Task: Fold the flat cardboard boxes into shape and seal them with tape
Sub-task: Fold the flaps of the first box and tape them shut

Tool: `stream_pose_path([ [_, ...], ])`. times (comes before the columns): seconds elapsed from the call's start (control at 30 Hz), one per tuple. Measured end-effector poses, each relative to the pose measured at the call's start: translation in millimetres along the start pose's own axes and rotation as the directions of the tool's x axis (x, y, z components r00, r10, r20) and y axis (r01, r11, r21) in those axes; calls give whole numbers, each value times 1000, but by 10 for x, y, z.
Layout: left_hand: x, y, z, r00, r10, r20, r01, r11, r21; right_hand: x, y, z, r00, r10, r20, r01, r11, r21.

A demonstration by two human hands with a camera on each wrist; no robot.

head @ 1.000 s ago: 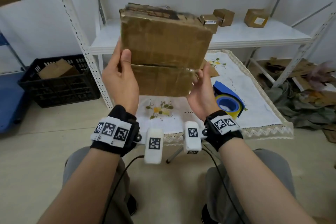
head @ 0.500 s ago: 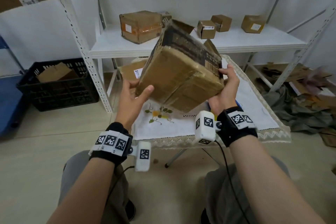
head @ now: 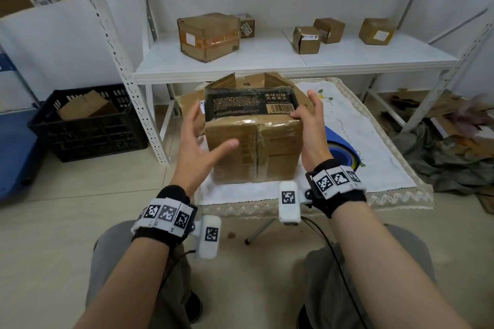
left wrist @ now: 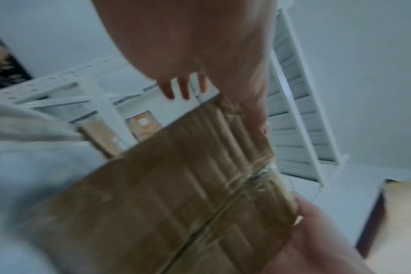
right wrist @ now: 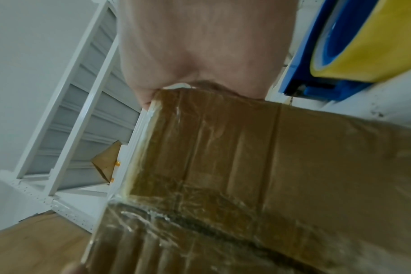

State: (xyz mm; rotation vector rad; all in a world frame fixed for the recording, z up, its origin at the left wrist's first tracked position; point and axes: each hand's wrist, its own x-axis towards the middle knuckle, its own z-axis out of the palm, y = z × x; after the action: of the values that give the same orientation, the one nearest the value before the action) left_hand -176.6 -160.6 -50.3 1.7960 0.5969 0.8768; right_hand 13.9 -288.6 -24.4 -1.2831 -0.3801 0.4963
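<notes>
- Lowered from face height a second ago, where both hands held it up, the cardboard box [head: 254, 136] now sits on the white embroidered cloth [head: 374, 147], its taped seam facing the person and its loose flaps pointing toward the shelf behind it.
- Right hand [head: 310, 125] grips the box's right upper corner, thumb on the printed black panel, fingers wrapped over the side.
- Left hand [head: 197, 147] is released, fingers spread and relaxed just beside the box's left face; whether any fingertip touches the cardboard cannot be told, as the left wrist view is blurred.
- Blue-and-yellow tape dispenser [head: 342, 152] lies on the cloth just right of the box, partly hidden by the right wrist.
- White shelf [head: 347, 61] behind the box carries several finished boxes; a black crate [head: 88, 136] stands on the floor well to the box's left.
- One end appears sealed, so the step in hand looks like turning the box to reach its open flaps.
- Next move likely calls for folding those flaps shut, then reaching right for the tape.
</notes>
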Motion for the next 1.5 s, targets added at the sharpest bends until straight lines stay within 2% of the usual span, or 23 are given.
stream_pose_path([
  [0.07, 81, 170, 41, 966, 250, -64, -239, 960, 148, -4, 3, -8, 1000, -6, -6, 6, 1000, -8],
  [0.13, 165, 286, 95, 931, 362, -36, -344, 908, 237, -25, -1, -18, 1000, -6, 3, 6, 999, -51],
  [0.23, 207, 264, 160, 948, 316, -25, -305, 932, 197, -9, 43, -128, 999, -32, -18, 31, 998, -47],
  [0.3, 198, 224, 148, 953, 297, -55, -281, 939, 199, 27, 105, -304, 984, -86, -156, 89, 996, 11],
  [0.37, 185, 210, 130, 952, 298, -66, -279, 937, 209, 22, 132, -508, 917, -150, -369, 112, 986, -123],
  [0.43, 182, 229, 131, 951, 300, -69, -281, 939, 198, 61, 197, -714, 846, -207, -492, 50, 949, -313],
  [0.5, 179, 242, 156, 952, 295, -80, -277, 944, 182, 142, 281, -892, 828, -206, -522, -90, 869, -487],
  [0.6, 182, 227, 171, 951, 294, -97, -277, 948, 156, 259, 364, -1055, 874, -58, -483, -298, 721, -625],
  [0.67, 179, 211, 163, 951, 293, -101, -277, 950, 145, 276, 389, -1108, 894, 2, -449, -331, 677, -657],
  [0.73, 176, 211, 154, 953, 289, -95, -274, 951, 146, 289, 408, -1146, 894, -15, -447, -329, 654, -681],
  [0.83, 172, 237, 141, 957, 279, -79, -264, 951, 159, 303, 417, -1184, 874, -42, -484, -326, 686, -650],
  [0.93, 164, 283, 124, 961, 269, -66, -254, 951, 175, 272, 452, -1222, 845, -115, -522, -243, 787, -567],
  [1.03, 153, 357, 117, 968, 248, -40, -236, 953, 192, 204, 477, -1244, 805, -247, -540, -65, 867, -493],
  [1.13, 141, 520, 130, 976, 218, -21, -209, 953, 220, 133, 424, -1222, 739, -371, -562, 123, 895, -429],
  [1.27, 192, 744, 211, 970, 244, 8, -233, 913, 334, 96, 257, -1150, 671, -519, -530, 327, 848, -416],
  [1.37, 182, 911, 335, 963, 266, 37, -261, 895, 361, 89, 118, -1082, 646, -617, -449, 444, 782, -437],
  [1.43, 130, 1041, 419, 960, 274, 56, -277, 904, 325, 59, 28, -1022, 624, -703, -340, 528, 701, -480],
  [1.5, 89, 1134, 500, 962, 260, 89, -273, 941, 200, 15, -43, -966, 591, -776, -218, 579, 597, -555],
])
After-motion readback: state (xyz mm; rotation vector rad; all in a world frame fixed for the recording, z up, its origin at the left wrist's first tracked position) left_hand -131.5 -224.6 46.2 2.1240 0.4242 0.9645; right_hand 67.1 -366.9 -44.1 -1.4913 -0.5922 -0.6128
